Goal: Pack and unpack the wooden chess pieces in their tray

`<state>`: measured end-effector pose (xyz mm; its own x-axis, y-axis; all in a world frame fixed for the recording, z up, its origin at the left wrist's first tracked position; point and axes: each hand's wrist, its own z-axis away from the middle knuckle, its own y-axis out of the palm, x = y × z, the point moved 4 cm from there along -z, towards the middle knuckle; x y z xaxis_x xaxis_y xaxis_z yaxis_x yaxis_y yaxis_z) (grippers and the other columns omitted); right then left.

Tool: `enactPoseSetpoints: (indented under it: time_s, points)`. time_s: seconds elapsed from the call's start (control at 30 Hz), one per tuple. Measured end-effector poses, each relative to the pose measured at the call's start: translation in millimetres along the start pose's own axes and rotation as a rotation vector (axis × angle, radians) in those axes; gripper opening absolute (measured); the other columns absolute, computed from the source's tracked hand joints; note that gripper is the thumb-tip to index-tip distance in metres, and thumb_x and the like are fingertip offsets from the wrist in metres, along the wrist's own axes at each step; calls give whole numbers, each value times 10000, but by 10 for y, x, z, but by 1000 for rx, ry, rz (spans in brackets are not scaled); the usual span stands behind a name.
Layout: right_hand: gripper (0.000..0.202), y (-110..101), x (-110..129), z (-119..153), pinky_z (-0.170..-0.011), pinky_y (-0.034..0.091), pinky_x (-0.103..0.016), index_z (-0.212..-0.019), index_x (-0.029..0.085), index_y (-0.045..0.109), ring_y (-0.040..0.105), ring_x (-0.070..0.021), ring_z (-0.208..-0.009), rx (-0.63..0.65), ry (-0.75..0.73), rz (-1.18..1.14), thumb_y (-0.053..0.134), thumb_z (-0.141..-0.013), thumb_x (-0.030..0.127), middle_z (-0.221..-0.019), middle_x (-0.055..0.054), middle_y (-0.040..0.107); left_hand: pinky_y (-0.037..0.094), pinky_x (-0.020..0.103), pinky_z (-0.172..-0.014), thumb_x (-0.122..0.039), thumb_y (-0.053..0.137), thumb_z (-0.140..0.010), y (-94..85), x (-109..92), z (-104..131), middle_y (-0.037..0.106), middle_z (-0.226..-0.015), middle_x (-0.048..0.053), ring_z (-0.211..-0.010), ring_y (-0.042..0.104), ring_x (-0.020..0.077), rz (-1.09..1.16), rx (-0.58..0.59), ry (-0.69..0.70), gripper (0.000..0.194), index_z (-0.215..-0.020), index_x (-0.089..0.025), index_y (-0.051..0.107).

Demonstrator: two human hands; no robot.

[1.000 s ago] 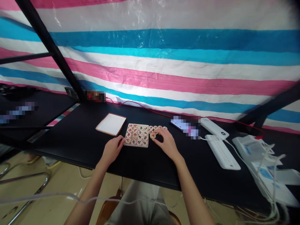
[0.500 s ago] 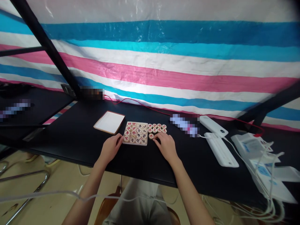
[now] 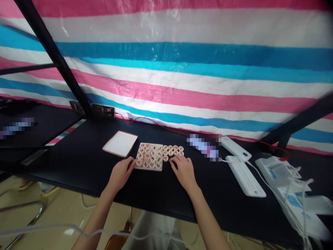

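Grip: right hand (image 3: 184,171) released, just beside piece (image 3: 165,158); left hand (image 3: 120,173) at box (image 3: 148,169) edge, hold unclear.

Between left hand (image 3: 121,172) and right hand (image 3: 184,172), black tabletop (image 3: 152,191) offers passage until the piece-filled box (image 3: 148,169).

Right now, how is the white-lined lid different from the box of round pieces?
The white-lined lid has nothing in it, while the box holds round pieces with red or black characters. The lid has a brown rim; the box's rim is pale. The lid lies turned at an angle, whereas the box sits nearly square to the front edge of the table. Both are shallow, four-sided and flat on the black table.
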<state>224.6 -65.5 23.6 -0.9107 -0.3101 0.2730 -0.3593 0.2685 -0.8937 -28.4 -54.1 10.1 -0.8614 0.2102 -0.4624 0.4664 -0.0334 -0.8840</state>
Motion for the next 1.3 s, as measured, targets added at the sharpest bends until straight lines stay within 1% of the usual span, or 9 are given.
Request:
enactPoseSetpoints:
  time_s: [0.33,0.5,0.57,0.7,0.8,0.87,0.93,1.13,1.3]
  points:
    - [195,13,-9,17,-696,283,-282,-901,226,608,553,-141,-827,-1,-20,-28,419,-876,182,-902,-26,621,386,273,-682,-393,281,-899,1,-2,-1,631,-789,28,-744,579,173,51,-10,-10,313,-810,-218,525]
    - [194,-48,-56,19,-693,316,-278,-863,225,620,565,-156,-827,-101,128,-86,431,-860,187,-877,-21,639,385,265,-685,-389,288,-900,0,-13,5,632,-781,24,-732,578,164,66,-29,-6,317,-806,-219,540]
    - [196,-65,7,-24,-696,340,-266,-873,229,621,568,-148,-831,-127,167,-162,429,-861,190,-893,-15,639,382,261,-680,-391,283,-903,-5,-19,6,627,-780,23,-731,576,163,67,-35,-1,320,-799,-218,531]
    - [178,-19,359,-202,-753,361,-270,-904,253,630,548,-149,-872,-47,34,-246,481,-840,181,-907,-5,622,374,253,-671,-399,270,-909,-4,-10,9,611,-750,17,-724,572,162,58,-43,-4,328,-780,-218,511]
    - [208,81,625,-336,-792,349,-298,-945,325,638,528,-163,-907,70,-87,-226,579,-791,198,-926,19,611,371,249,-669,-401,270,-911,7,-2,13,608,-751,14,-720,568,159,59,-47,2,327,-785,-218,510]
    - [236,146,728,-395,-793,339,-315,-941,375,637,521,-166,-906,118,-124,-190,620,-767,216,-922,39,607,368,246,-664,-398,270,-912,11,-5,16,608,-751,12,-714,565,155,59,-49,7,325,-785,-218,509]
    - [255,188,772,-431,-784,334,-321,-954,391,628,513,-169,-910,131,-131,-148,638,-757,230,-928,44,601,368,244,-664,-395,270,-912,6,-10,18,608,-747,11,-708,564,153,57,-54,6,325,-779,-218,508]
    - [246,233,748,-473,-775,332,-324,-1017,321,600,496,-185,-942,121,-116,-41,625,-773,295,-976,-1,587,375,250,-678,-387,274,-909,-11,-21,16,608,-758,17,-721,565,157,47,-57,3,312,-787,-220,509]
    - [165,262,714,-513,-791,322,-327,-930,271,597,483,-191,-928,101,-147,-36,602,-776,332,-950,-16,582,381,267,-685,-419,265,-908,-10,-13,12,606,-763,19,-726,566,167,38,-52,4,332,-797,-220,506]
